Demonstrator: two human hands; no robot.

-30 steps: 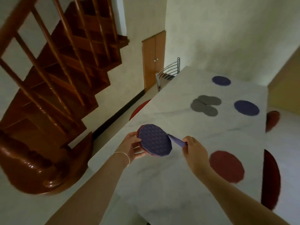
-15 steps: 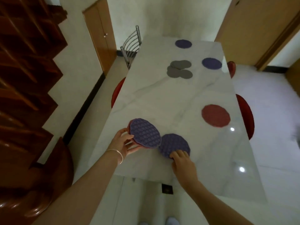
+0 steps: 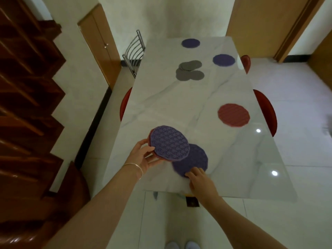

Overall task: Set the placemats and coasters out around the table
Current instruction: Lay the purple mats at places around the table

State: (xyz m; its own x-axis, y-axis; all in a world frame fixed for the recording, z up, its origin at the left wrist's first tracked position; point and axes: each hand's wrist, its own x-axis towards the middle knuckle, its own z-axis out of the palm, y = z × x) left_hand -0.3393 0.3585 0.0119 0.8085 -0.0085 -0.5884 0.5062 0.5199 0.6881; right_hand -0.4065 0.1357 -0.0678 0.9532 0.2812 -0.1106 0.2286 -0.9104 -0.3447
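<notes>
My left hand (image 3: 143, 156) grips a small stack of round mats (image 3: 169, 142), purple on top with a red one beneath, held above the near left part of the white marble table (image 3: 170, 105). A purple placemat (image 3: 195, 159) lies flat on the table just under that stack, and my right hand (image 3: 200, 181) rests its fingertips on the mat's near edge. A red placemat (image 3: 233, 115) lies at the right side. Two purple placemats (image 3: 223, 60) (image 3: 190, 43) lie at the far end. Several grey coasters (image 3: 190, 71) overlap in a pile near the far middle.
Red chairs are tucked in at the left (image 3: 124, 105) and right (image 3: 267, 112) sides, another red one (image 3: 245, 62) farther back, and a metal-backed chair (image 3: 134, 51) at the far left. A wooden staircase (image 3: 27, 105) fills the left. My shoes (image 3: 181, 246) show below the table's near edge.
A second ago my right hand pinched a purple mat in the air; it laid it flat on the table and now rests on its near edge. The view swung to face the table.
</notes>
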